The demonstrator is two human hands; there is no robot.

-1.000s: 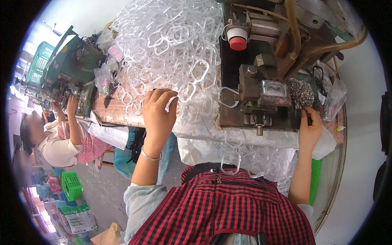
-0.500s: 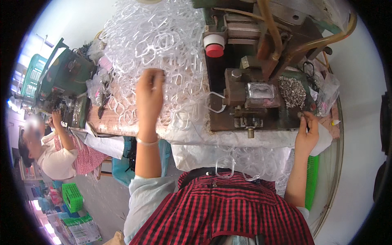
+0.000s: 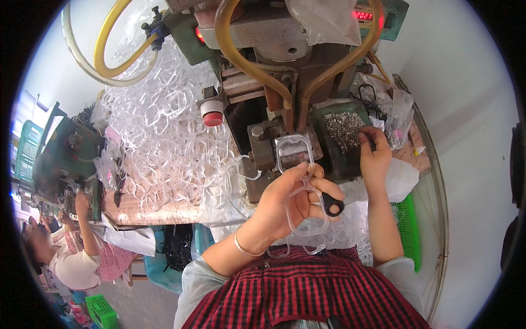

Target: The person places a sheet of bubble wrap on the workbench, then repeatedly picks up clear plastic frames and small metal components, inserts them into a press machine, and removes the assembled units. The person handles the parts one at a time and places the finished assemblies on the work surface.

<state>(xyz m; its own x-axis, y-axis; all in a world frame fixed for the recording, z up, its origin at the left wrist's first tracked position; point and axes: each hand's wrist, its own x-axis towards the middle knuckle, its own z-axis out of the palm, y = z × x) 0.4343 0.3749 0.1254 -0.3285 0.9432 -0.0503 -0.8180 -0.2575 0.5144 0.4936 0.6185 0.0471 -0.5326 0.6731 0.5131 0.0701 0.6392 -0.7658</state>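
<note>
My left hand (image 3: 307, 189) is closed on a clear plastic glasses frame (image 3: 294, 226) in front of the machine. One rim of the frame lies over the metal fixture block (image 3: 295, 156); the other hangs below the fingers. A black piece with a ring-shaped end (image 3: 332, 204) sticks out by the same hand's fingers; its kind I cannot make out. My right hand (image 3: 375, 152) has thumb and forefinger bent together at the right edge of a heap of tiny metal parts (image 3: 344, 130) in a dark tray (image 3: 342, 171). Anything between those fingertips is too small to tell.
Many clear glasses frames (image 3: 170, 126) are piled on the table at left. The press-like machine (image 3: 263, 38) has yellow hoses (image 3: 249, 64) and a red button (image 3: 213, 118). A co-worker (image 3: 74, 255) sits at far left. A green basket (image 3: 406, 230) stands lower right.
My left hand has come from beside the pile to the fixture, now holding a glasses frame. My right hand has moved from the tray's near corner to the metal parts. The view has shifted.
</note>
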